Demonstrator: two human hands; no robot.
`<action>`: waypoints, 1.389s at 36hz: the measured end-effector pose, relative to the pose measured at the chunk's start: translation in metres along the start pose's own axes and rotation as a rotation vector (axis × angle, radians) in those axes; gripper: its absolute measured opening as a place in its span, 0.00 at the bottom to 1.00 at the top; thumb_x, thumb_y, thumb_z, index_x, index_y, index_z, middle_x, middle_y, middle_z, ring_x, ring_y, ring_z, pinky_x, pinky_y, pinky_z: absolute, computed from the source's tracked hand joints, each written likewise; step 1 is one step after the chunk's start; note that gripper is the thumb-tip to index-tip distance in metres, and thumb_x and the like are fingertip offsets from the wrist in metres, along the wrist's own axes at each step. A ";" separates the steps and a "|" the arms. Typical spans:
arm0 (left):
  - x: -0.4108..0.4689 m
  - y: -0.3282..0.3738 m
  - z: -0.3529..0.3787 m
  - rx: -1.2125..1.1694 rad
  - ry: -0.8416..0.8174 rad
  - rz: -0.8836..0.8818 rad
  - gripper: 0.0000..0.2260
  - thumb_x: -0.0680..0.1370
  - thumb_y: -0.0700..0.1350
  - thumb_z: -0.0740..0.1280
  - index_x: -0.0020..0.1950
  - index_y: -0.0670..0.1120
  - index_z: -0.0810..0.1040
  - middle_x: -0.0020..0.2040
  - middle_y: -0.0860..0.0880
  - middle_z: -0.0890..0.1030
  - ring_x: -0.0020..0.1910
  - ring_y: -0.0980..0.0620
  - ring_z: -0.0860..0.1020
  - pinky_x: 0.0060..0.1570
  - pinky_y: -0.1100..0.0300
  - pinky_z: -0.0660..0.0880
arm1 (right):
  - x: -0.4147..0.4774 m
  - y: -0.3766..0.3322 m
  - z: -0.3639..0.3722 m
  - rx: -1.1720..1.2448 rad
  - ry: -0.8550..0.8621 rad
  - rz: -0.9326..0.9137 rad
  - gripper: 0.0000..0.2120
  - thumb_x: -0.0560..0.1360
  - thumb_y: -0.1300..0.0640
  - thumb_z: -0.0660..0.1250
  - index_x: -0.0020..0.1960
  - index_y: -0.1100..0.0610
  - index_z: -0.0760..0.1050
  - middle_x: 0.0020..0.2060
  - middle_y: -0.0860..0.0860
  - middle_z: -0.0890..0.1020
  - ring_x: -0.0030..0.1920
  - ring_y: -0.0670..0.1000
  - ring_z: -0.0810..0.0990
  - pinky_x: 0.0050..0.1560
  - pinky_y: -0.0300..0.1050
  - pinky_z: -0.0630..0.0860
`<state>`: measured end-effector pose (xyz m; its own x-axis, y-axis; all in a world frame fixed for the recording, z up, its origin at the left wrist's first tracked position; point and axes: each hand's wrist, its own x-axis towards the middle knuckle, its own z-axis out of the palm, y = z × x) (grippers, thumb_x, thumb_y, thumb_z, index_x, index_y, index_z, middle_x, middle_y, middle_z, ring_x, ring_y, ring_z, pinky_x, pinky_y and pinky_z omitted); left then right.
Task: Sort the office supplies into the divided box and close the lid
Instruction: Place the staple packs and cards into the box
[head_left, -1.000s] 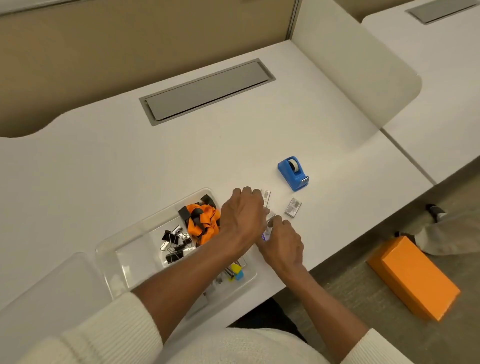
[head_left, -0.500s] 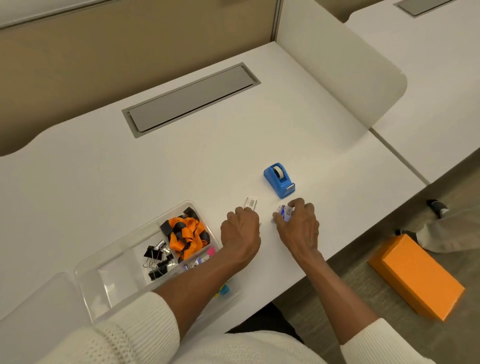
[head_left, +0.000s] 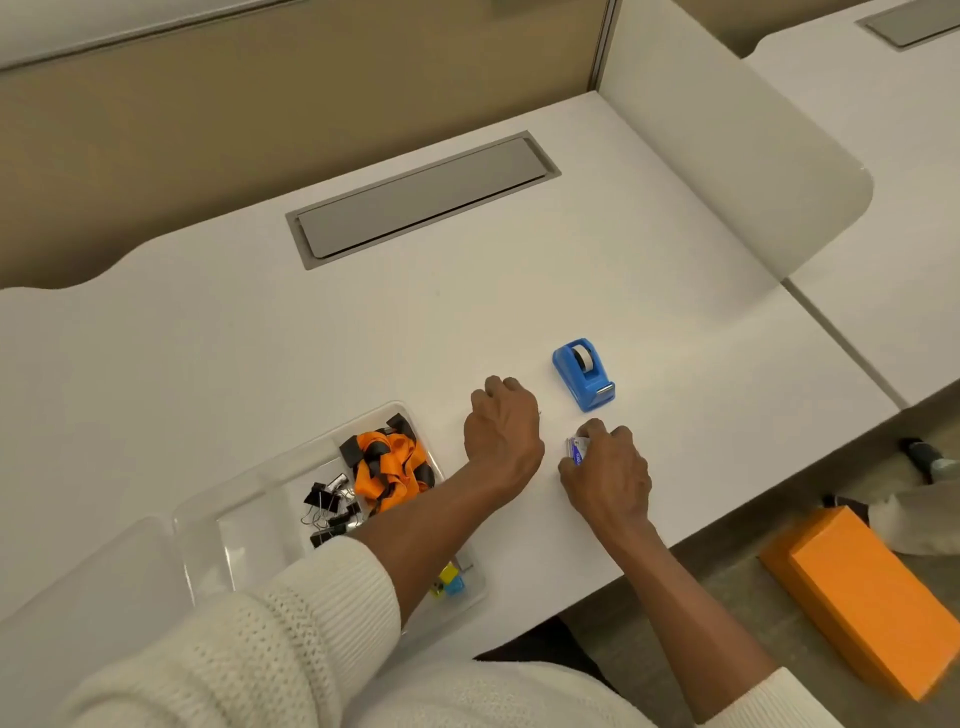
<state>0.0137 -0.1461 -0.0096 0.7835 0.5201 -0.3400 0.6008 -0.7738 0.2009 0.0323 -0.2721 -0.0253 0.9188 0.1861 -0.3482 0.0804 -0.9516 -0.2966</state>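
Note:
My left hand (head_left: 503, 432) rests knuckles-up on the white desk, fingers curled down over the spot where a small white box lay; the box is hidden under them. My right hand (head_left: 609, 475) pinches small blue-and-white staple boxes (head_left: 577, 448) just above the desk, right of the left hand. A blue tape dispenser (head_left: 584, 375) stands just beyond both hands. The clear divided box (head_left: 260, 491) lies at the left with its lid (head_left: 78, 577) open. It holds an orange-and-black lanyard (head_left: 393, 464), black binder clips (head_left: 328, 508) and small coloured items (head_left: 450, 584).
A grey cable flap (head_left: 422, 196) is set into the desk at the back. A white divider panel (head_left: 727, 156) stands at the right. An orange box (head_left: 865, 592) lies on the floor beyond the desk's front edge.
My left hand has slid forward and covered the small white box on the desk. My right hand still holds the staple boxes, near the tape dispenser.

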 end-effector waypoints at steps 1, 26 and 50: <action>0.001 0.000 0.000 -0.003 -0.006 -0.013 0.29 0.77 0.50 0.75 0.71 0.39 0.68 0.65 0.40 0.74 0.60 0.44 0.76 0.53 0.55 0.78 | -0.002 0.001 0.000 0.006 0.000 0.000 0.26 0.76 0.48 0.74 0.70 0.53 0.72 0.58 0.55 0.77 0.55 0.55 0.80 0.51 0.46 0.80; -0.092 -0.081 -0.085 -0.253 0.141 0.030 0.12 0.78 0.37 0.66 0.62 0.41 0.74 0.60 0.41 0.74 0.58 0.41 0.75 0.44 0.54 0.67 | -0.044 -0.062 -0.022 0.178 0.042 -0.292 0.22 0.73 0.48 0.77 0.64 0.52 0.77 0.53 0.56 0.83 0.45 0.52 0.79 0.47 0.47 0.76; -0.240 -0.261 -0.021 -0.265 0.063 -0.435 0.15 0.82 0.51 0.68 0.68 0.49 0.74 0.62 0.49 0.77 0.58 0.52 0.77 0.56 0.60 0.78 | -0.199 -0.193 0.070 0.062 -0.465 -0.740 0.20 0.73 0.50 0.74 0.64 0.50 0.78 0.57 0.49 0.82 0.52 0.47 0.81 0.49 0.38 0.78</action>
<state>-0.3272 -0.0615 0.0388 0.4551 0.8008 -0.3893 0.8866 -0.3668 0.2818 -0.1932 -0.1085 0.0395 0.3871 0.8444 -0.3703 0.5601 -0.5343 -0.6330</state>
